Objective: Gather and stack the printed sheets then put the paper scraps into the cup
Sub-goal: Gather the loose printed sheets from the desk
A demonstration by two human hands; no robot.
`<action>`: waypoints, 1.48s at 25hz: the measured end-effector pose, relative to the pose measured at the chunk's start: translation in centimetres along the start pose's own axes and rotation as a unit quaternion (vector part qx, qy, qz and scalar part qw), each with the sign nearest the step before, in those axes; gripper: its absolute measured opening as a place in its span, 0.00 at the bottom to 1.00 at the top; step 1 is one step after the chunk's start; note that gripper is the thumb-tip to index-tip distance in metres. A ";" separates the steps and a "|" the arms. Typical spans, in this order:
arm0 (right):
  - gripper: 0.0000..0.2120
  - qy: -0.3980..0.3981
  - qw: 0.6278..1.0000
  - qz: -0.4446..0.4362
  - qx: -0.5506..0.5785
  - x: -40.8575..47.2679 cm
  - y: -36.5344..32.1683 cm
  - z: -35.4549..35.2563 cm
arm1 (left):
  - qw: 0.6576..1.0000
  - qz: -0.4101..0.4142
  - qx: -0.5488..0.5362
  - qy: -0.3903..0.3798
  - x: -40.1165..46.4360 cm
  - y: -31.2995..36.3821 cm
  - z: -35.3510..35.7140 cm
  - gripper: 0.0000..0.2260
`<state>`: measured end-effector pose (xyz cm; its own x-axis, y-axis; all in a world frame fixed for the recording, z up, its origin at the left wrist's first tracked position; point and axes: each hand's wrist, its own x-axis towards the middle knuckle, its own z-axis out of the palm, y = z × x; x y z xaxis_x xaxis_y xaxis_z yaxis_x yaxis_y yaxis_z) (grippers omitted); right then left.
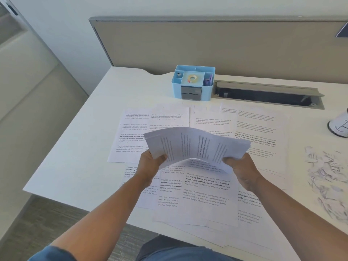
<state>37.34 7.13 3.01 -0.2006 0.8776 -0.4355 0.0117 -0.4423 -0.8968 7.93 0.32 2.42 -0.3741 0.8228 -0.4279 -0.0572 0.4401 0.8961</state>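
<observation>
I hold a small bundle of printed sheets (195, 144) above the middle of the white desk (75, 166), bowed upward and turned sideways. My left hand (150, 162) grips its left edge and my right hand (241, 166) grips its right edge. More printed sheets (197, 194) lie spread flat and overlapping across the desk beneath and around the bundle. A heap of white paper scraps (327, 178) lies at the right edge. A white cup (339, 127) stands at the far right, cut off by the frame.
A light blue desk organiser (193, 83) with a tape roll stands at the back centre. Right of it is an open grey cable tray slot (267, 95). A grey partition panel (207, 46) closes the desk's far side. The desk's left edge drops to the floor.
</observation>
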 end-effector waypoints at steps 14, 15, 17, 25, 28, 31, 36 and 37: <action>0.07 0.003 1.000 -0.003 -0.021 -0.6 -2.3 0.9 | 0.999 0.011 -0.013 0.041 -0.3 3.5 -2.9 0.12; 0.07 0.016 1.000 0.004 -0.003 -0.8 -2.2 1.2 | 0.997 -0.006 -0.048 0.054 -0.4 3.4 -3.1 0.13; 0.08 0.031 0.998 0.019 0.051 -1.1 -1.7 1.7 | 0.986 -0.054 -0.144 0.060 -0.6 2.8 -3.3 0.15; 0.13 0.054 0.979 0.044 0.192 -3.4 -0.1 8.6 | 0.949 -0.093 -0.273 -0.130 -3.1 3.0 -1.3 0.06; 0.13 0.059 0.978 0.035 0.195 -5.2 0.6 11.3 | 0.943 -0.061 -0.293 -0.142 -3.3 3.5 -1.6 0.12; 0.13 0.052 0.982 0.027 0.181 -6.9 0.8 11.8 | 0.952 -0.056 -0.267 -0.137 -2.9 3.7 -2.0 0.12; 0.14 0.087 0.983 0.014 0.164 -8.0 -0.2 7.7 | 0.968 -0.034 -0.193 -0.156 -1.7 4.7 -1.9 0.13; 0.14 0.098 0.980 0.017 0.170 -7.9 -0.7 6.3 | 0.971 -0.030 -0.175 -0.160 -1.4 4.9 -1.8 0.13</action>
<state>32.71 -0.71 7.58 -0.0125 0.8649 -0.5017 -0.3189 -0.4790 -0.8178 6.49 0.64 7.64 -0.0562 0.8938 -0.4450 -0.4014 0.3879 0.8297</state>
